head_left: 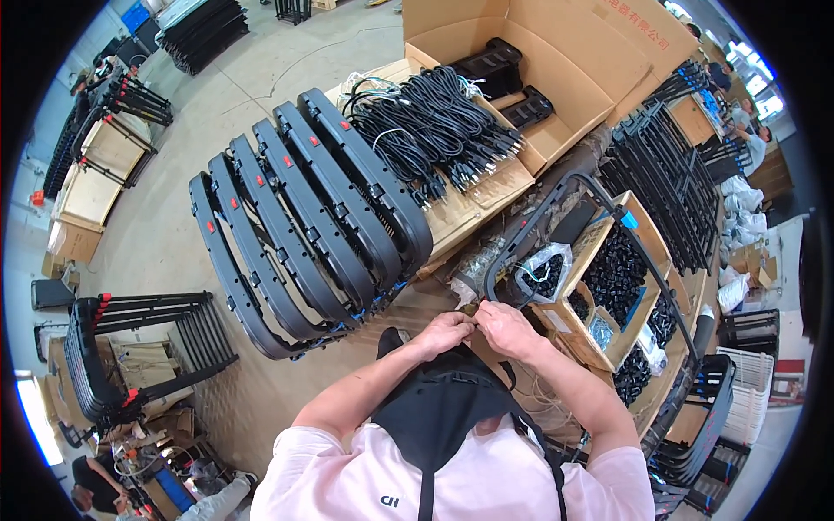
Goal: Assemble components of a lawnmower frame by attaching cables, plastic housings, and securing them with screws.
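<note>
Black apron bib (439, 408) over a white T-shirt fills bottom centre, both bare forearms running up from it. Left hand (445, 333) and right hand (506, 328) meet just below frame centre, fingers curled in and pinched on a small dark part (472, 310) between the fingertips; too small to tell what it is. Left hand closed tight on it, right hand likewise closed, knuckles up. The part sits at the lower end of a long curved black plastic frame (556, 195) that arcs up and right over the tabletop (486, 204). Just right of the hands: open cardboard tray of small black plastic pieces (618, 276), with a clear bag of black bits (543, 271) beside it. Upper centre: pile of bundled black power cords (430, 122) lying on flat cardboard. Above that, a large open cardboard box (556, 52) with black parts inside. Left of centre: row of five curved black plastic housings with red tabs (300, 217), standing on edge on the floor, leaning against each other. Right side: stack of black wire racks (665, 187).
</note>
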Available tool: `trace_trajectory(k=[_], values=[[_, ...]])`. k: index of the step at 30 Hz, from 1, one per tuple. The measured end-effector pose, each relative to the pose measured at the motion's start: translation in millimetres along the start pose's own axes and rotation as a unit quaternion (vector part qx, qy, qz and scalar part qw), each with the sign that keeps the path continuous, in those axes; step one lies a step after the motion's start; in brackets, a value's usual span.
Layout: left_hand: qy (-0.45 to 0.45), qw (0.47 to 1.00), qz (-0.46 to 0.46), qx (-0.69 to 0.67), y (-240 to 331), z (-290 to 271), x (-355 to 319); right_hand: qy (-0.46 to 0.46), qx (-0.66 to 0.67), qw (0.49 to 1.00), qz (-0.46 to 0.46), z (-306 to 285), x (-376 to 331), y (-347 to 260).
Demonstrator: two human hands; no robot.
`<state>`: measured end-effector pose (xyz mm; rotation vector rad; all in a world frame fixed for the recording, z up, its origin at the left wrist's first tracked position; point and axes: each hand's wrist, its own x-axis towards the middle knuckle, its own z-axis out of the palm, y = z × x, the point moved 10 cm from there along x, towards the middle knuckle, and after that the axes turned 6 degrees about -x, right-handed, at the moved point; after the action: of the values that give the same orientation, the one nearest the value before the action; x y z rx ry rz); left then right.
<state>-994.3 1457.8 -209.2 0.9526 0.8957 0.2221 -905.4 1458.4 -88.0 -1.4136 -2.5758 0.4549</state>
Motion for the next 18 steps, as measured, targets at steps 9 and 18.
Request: trace_trajectory(k=[9, 18], values=[[0.059, 0.993, 0.038, 0.099, -16.0, -22.8, 9.7, 0.09, 0.151, 0.963, 0.204, 8.2, -42.9, -13.9], [-0.003, 0.988, -0.014, 0.156, -3.8, -8.9, 3.8, -0.018, 0.162, 0.85, 0.501, 123.8, -99.5, 77.1]])
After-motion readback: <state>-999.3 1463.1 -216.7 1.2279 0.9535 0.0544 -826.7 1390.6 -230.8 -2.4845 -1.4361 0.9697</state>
